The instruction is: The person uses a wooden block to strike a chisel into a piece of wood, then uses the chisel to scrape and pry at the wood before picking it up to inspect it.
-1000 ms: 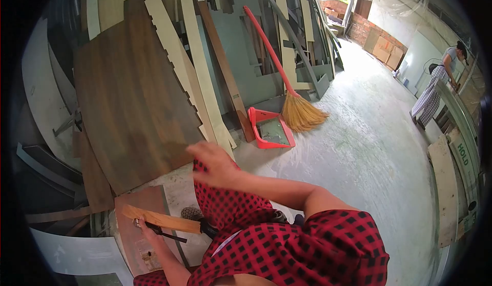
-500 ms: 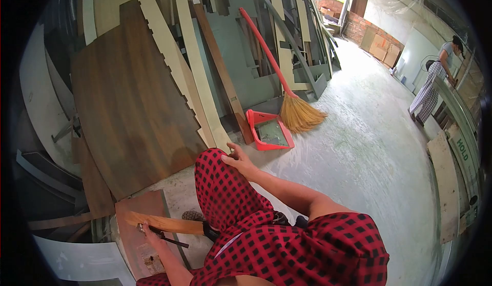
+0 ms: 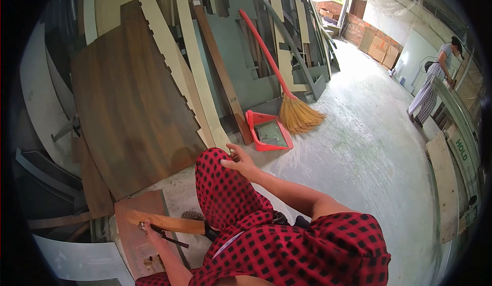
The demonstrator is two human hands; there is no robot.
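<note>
Down at the lower left, my left hand (image 3: 152, 235) has its fingers closed on a slim tool (image 3: 175, 242) with a dark handle and a small metal end; its exact kind is hard to make out. Beside that hand lies a light brown tapered piece of wood (image 3: 177, 224), across a reddish-brown board (image 3: 146, 255) on the floor. My right hand (image 3: 243, 165) rests at my raised knee (image 3: 218, 170), covered in red and black checked cloth. Its thumb and fingers are apart, and nothing shows between them.
A large dark wood panel (image 3: 128, 111) and several boards lean ahead. A red dustpan (image 3: 284, 145) and a straw broom (image 3: 302, 116) stand against them. At the far right, a person (image 3: 433, 81) bends over stacked frames (image 3: 464, 147). A pale sheet (image 3: 82, 258) lies lower left.
The view has shifted very slightly. Both my hands keep nearly the same places, the left still on the tool and the right still at the knee.
</note>
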